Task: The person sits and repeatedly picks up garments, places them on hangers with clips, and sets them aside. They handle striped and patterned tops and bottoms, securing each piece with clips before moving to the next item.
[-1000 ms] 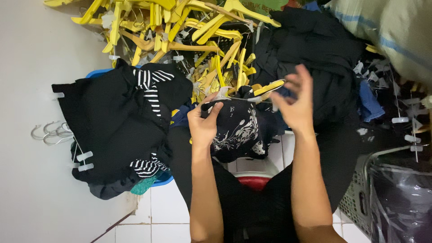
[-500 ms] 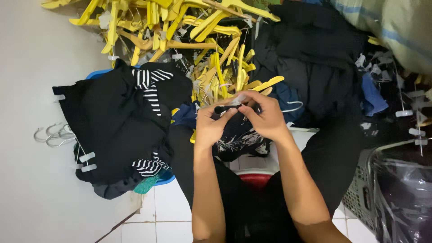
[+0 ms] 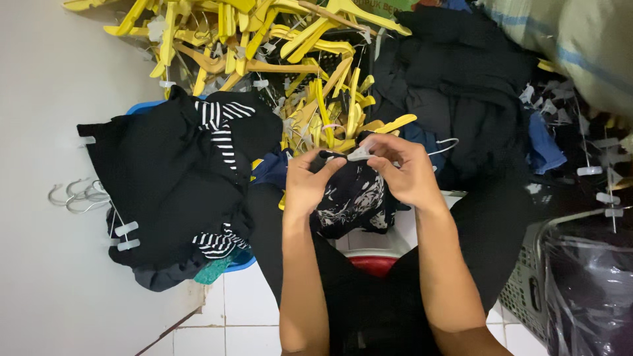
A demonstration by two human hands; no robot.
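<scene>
Both my hands hold a black garment with a white pattern point(image 3: 353, 201) in front of me. My left hand point(image 3: 306, 181) grips its upper left edge. My right hand point(image 3: 405, 170) pinches a small clear clip point(image 3: 359, 155) at the top of the garment. The cloth hangs down between my forearms over my lap. Just beyond my hands lies a big heap of yellow plastic hangers point(image 3: 290, 59).
A pile of black and striped clothes point(image 3: 178, 184) on clip hangers rests on a blue tub at the left, by a white wall. Dark clothes point(image 3: 461, 99) heap at the back right. A grey basket with a black plastic bag point(image 3: 580, 277) stands at the right. White tiled floor below.
My right hand came down from above the garment and closed in beside my left hand. It now pinches the clip at the top edge.
</scene>
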